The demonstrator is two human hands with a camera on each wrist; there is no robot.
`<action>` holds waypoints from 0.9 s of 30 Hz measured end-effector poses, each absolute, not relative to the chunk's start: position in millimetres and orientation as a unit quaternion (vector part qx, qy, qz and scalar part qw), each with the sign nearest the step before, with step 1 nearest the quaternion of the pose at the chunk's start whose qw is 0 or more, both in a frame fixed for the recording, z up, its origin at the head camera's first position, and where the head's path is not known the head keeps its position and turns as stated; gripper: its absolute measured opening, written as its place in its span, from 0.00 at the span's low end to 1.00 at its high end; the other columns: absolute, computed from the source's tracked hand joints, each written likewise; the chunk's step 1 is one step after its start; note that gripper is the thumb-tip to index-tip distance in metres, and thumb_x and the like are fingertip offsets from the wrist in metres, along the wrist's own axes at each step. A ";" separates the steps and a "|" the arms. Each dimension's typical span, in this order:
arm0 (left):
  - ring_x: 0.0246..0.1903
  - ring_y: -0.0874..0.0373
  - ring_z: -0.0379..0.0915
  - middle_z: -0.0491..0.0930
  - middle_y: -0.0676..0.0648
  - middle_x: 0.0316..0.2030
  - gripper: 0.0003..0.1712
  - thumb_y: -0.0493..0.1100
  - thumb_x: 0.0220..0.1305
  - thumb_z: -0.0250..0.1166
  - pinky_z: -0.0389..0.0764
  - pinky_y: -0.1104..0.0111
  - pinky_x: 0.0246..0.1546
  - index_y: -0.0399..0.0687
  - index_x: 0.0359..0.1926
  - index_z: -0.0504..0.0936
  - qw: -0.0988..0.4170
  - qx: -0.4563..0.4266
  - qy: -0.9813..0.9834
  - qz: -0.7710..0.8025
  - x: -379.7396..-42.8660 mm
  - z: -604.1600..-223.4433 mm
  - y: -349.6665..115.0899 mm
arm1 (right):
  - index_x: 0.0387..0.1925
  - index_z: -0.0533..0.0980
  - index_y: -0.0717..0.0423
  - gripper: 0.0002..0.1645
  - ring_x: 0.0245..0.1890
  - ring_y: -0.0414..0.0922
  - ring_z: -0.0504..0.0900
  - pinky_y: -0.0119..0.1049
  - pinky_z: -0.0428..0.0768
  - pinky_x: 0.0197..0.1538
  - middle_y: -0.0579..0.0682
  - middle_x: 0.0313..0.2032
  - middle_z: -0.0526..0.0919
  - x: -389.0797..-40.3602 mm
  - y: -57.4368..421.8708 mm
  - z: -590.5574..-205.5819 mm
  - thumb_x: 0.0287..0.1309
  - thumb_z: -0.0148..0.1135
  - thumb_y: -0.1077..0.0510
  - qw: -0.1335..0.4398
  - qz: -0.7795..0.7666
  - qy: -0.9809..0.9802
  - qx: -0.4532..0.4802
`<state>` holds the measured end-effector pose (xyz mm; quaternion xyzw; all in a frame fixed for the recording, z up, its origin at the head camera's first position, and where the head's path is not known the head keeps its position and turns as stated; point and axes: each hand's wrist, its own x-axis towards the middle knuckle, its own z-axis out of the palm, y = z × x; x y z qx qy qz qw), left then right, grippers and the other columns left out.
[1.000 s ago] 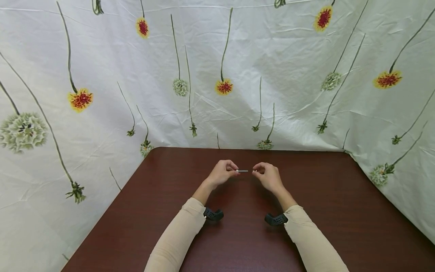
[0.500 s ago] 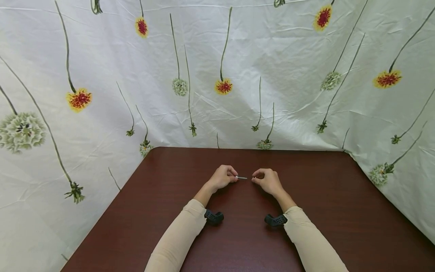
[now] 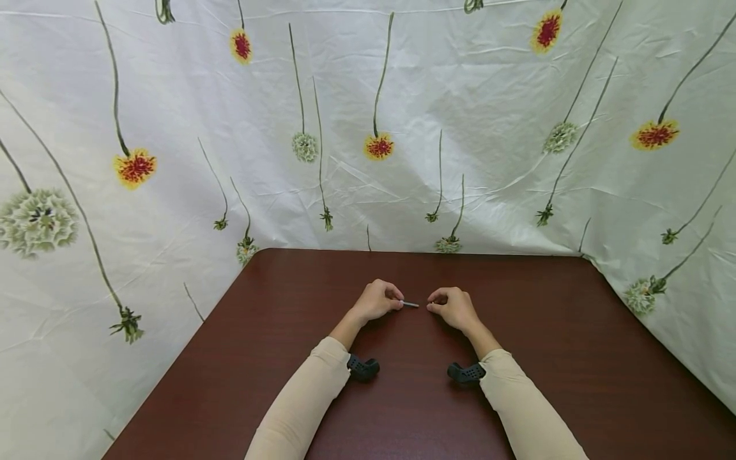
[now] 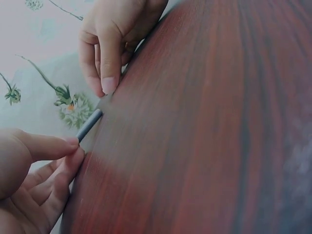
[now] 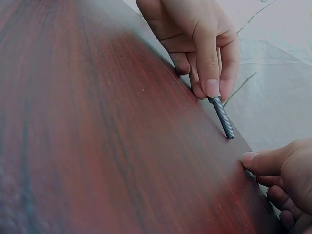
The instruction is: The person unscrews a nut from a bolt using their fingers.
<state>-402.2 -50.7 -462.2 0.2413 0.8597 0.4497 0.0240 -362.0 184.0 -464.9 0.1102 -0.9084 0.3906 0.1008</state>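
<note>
Thumb and fingers of my left hand (image 3: 376, 300) pinch a grey bolt (image 5: 223, 119) at its head end. Its threaded shank sticks out toward the right, tip tilted slightly down in the head view. Facing it across a short gap, my right hand (image 3: 455, 308) has thumb and fingertips together on a small metal piece (image 4: 108, 96), mostly hidden by the fingers; I cannot tell its kind. The bolt's free end points toward the right fingertips (image 5: 249, 158) and stands apart from them. Both hands are over the far half of the table.
The dark reddish-brown table (image 3: 402, 409) has a wood grain. A white cloth (image 3: 345, 83) printed with flowers hangs behind and beside it. Each wrist carries a black band (image 3: 363, 368) below a beige sleeve (image 3: 299, 399).
Both hands have come lower and a little nearer to me, still gripping their pieces. The bolt, level before, now tilts slightly down at its tip. A similar gap stays between the hands.
</note>
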 end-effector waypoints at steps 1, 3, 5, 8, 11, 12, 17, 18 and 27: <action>0.28 0.60 0.78 0.84 0.54 0.28 0.02 0.35 0.64 0.73 0.78 0.67 0.32 0.40 0.37 0.89 0.019 0.243 0.864 0.441 -402.3 -462.3 -50.3 | 0.38 0.87 0.56 0.04 0.35 0.45 0.83 0.48 0.80 0.44 0.44 0.32 0.86 -361.9 183.7 -464.6 0.60 0.75 0.62 0.099 0.390 -0.909 0.110; 0.29 0.60 0.77 0.84 0.55 0.27 0.02 0.36 0.64 0.74 0.77 0.66 0.33 0.41 0.35 0.89 0.007 0.244 0.873 0.422 -402.8 -462.6 -49.5 | 0.38 0.87 0.56 0.04 0.35 0.44 0.83 0.48 0.80 0.44 0.43 0.31 0.85 -361.8 183.3 -464.1 0.61 0.75 0.62 0.098 0.389 -0.910 0.109; 0.29 0.60 0.75 0.83 0.56 0.27 0.03 0.37 0.63 0.75 0.76 0.66 0.34 0.42 0.33 0.89 0.000 0.244 0.880 0.406 -402.7 -462.6 -49.1 | 0.38 0.87 0.56 0.04 0.34 0.44 0.82 0.47 0.80 0.43 0.44 0.31 0.85 -361.8 182.7 -463.5 0.61 0.75 0.62 0.095 0.389 -0.910 0.110; 0.30 0.60 0.75 0.84 0.55 0.28 0.03 0.37 0.64 0.74 0.76 0.65 0.34 0.42 0.34 0.89 -0.001 0.246 0.885 0.396 -402.4 -462.7 -49.0 | 0.37 0.86 0.56 0.04 0.34 0.44 0.81 0.47 0.79 0.43 0.44 0.31 0.84 -361.9 182.1 -463.2 0.61 0.74 0.62 0.090 0.389 -0.910 0.110; 0.31 0.59 0.76 0.84 0.55 0.29 0.03 0.36 0.65 0.73 0.76 0.65 0.35 0.41 0.35 0.89 0.001 0.246 0.885 0.395 -401.4 -462.5 -49.3 | 0.38 0.86 0.56 0.04 0.34 0.44 0.81 0.47 0.79 0.43 0.44 0.31 0.84 -361.6 181.8 -463.1 0.62 0.74 0.62 0.085 0.388 -0.911 0.109; 0.32 0.59 0.76 0.84 0.54 0.30 0.03 0.36 0.65 0.73 0.77 0.65 0.35 0.40 0.36 0.89 0.001 0.247 0.885 0.395 -401.2 -462.7 -49.4 | 0.38 0.86 0.56 0.04 0.34 0.44 0.81 0.47 0.79 0.43 0.44 0.31 0.84 -361.4 181.8 -463.1 0.62 0.74 0.62 0.084 0.388 -0.912 0.108; 0.33 0.58 0.76 0.84 0.53 0.31 0.02 0.36 0.65 0.73 0.77 0.64 0.36 0.40 0.37 0.89 0.005 0.241 0.884 0.400 -400.6 -462.4 -49.4 | 0.38 0.86 0.55 0.03 0.36 0.45 0.81 0.48 0.79 0.44 0.45 0.32 0.84 -361.2 181.2 -462.9 0.62 0.73 0.61 0.079 0.388 -0.912 0.105; 0.33 0.58 0.76 0.84 0.53 0.31 0.02 0.36 0.65 0.73 0.77 0.64 0.37 0.40 0.37 0.89 0.006 0.239 0.884 0.401 -400.5 -462.2 -49.3 | 0.38 0.86 0.55 0.03 0.36 0.45 0.81 0.49 0.79 0.44 0.45 0.32 0.84 -361.3 181.2 -462.9 0.62 0.73 0.61 0.078 0.388 -0.912 0.105; 0.35 0.56 0.78 0.85 0.51 0.34 0.04 0.35 0.63 0.74 0.79 0.63 0.39 0.42 0.39 0.90 0.028 0.225 0.878 0.421 -399.3 -459.5 -49.1 | 0.39 0.86 0.55 0.03 0.36 0.45 0.81 0.48 0.78 0.44 0.45 0.33 0.84 -361.5 181.2 -463.6 0.63 0.73 0.61 0.077 0.384 -0.914 0.107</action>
